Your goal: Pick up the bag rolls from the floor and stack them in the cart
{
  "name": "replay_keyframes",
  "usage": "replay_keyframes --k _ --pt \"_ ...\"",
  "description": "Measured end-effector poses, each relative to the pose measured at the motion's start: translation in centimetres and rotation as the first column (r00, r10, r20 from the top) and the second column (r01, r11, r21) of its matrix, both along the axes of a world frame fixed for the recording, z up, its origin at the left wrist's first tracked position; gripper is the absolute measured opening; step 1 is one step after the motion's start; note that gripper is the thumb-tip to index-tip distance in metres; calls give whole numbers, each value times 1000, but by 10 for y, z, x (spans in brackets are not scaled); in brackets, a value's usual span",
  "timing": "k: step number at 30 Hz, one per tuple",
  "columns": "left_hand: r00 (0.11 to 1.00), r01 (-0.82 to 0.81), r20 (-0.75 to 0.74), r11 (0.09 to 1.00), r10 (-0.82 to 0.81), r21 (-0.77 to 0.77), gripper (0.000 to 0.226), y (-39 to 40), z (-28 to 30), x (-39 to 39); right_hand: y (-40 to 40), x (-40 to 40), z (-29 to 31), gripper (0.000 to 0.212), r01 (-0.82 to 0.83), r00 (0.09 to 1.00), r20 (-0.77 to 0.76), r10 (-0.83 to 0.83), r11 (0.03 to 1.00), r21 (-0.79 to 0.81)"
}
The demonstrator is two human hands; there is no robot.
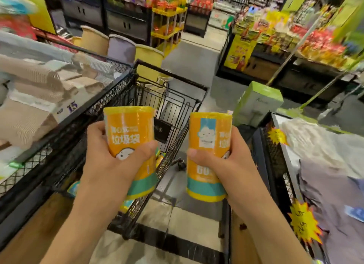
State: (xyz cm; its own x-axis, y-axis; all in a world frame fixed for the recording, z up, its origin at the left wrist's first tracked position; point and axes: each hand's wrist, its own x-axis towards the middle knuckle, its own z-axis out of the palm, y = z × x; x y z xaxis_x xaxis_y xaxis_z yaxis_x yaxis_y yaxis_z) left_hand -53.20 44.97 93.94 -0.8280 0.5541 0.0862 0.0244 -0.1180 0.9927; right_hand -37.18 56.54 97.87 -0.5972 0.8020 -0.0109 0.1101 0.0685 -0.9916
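I hold two orange bag rolls upright in front of me, each with a teal band and yellow ends. My left hand (pixel 110 155) grips the left bag roll (pixel 129 129) around its middle. My right hand (pixel 220 161) grips the right bag roll (pixel 208 137) the same way. Both rolls hover above the near end of the black wire cart (pixel 177 104), which stands straight ahead in the aisle. Down in the cart, more orange and teal packaging shows through the wire below my left hand.
A black mesh bin (pixel 59 125) of folded beige textiles stands at my left. Another mesh bin (pixel 275 155) with yellow price stars and grey cloth is at my right. A green box (pixel 256 104) sits beyond the cart. Tubs and snack shelves line the aisle ahead.
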Motion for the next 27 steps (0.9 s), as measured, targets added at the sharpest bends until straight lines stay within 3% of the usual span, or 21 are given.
replay_keyframes --k 3,7,9,12,14,22,27 --pt "999 -46 17 999 46 -7 65 31 -1 -26 40 -33 -2 73 -58 998 17 58 998 -10" --pt "987 -152 49 988 154 -41 69 68 -7 -55 96 -80 -8 61 -145 989 10 145 989 -30" --pt "972 -217 77 974 221 -60 60 86 -16 -70 125 -106 -16 63 -215 976 13 215 976 -47" --pt "942 -317 88 945 323 -80 71 113 -25 -86 166 -149 -30 70 -339 938 50 342 938 -68" --pt "910 -394 92 913 403 -104 62 132 -28 -95 195 -179 -41 61 -421 903 56 427 902 -93" --pt "695 -672 192 721 693 -169 72 183 -44 -121 268 -273 -68 56 -679 704 97 704 706 -203" --pt "552 -769 210 590 807 -245 59 182 -59 -131 266 -319 -89 52 -782 559 137 818 575 -239"
